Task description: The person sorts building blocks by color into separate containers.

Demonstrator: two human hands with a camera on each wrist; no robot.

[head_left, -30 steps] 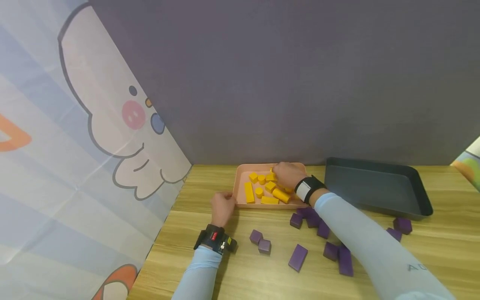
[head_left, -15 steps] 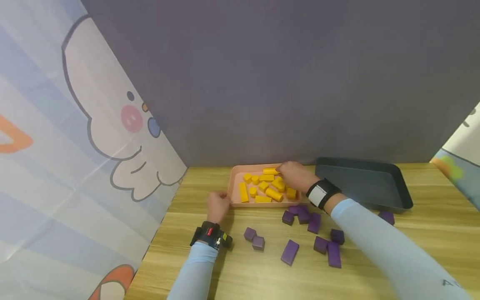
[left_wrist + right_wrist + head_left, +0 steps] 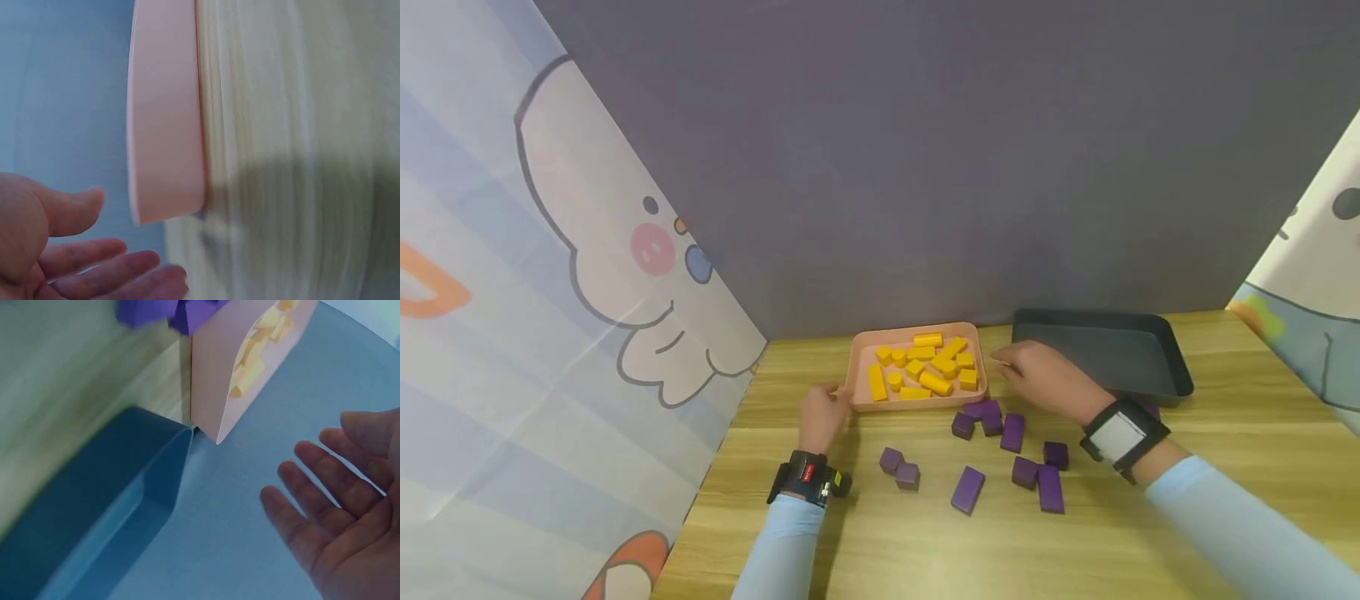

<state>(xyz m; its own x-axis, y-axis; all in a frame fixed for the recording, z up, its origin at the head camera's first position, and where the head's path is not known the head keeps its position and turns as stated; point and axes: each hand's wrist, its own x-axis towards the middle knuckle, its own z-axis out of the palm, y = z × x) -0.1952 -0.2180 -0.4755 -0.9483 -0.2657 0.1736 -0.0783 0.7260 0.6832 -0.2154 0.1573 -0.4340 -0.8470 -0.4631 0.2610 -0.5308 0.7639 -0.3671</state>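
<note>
A pink tray (image 3: 917, 403) stands against the back wall, with several yellow blocks (image 3: 936, 383) lying in it: cubes, cylinders and oblong pieces. My left hand (image 3: 822, 418) is beside the tray's near left corner. In the left wrist view its fingers (image 3: 103, 275) are loosely bent, a small gap from the pink wall. Between the pink tray and a dark tray (image 3: 1101, 346) hovers my right hand (image 3: 1048, 382). Nothing is in it; the right wrist view shows its fingers (image 3: 331, 500) spread and relaxed.
Several purple blocks (image 3: 967, 490) lie scattered on the wooden table (image 3: 925, 550) in front of the trays. A grey wall (image 3: 925, 167) rises behind the table. Printed cloth (image 3: 595, 275) hangs along the left side.
My right hand has come away from the yellow blocks, out over the tray's right edge. A yellow cylinder lies at the tray's back. The left hand stays by the corner; the head view has shifted.
</note>
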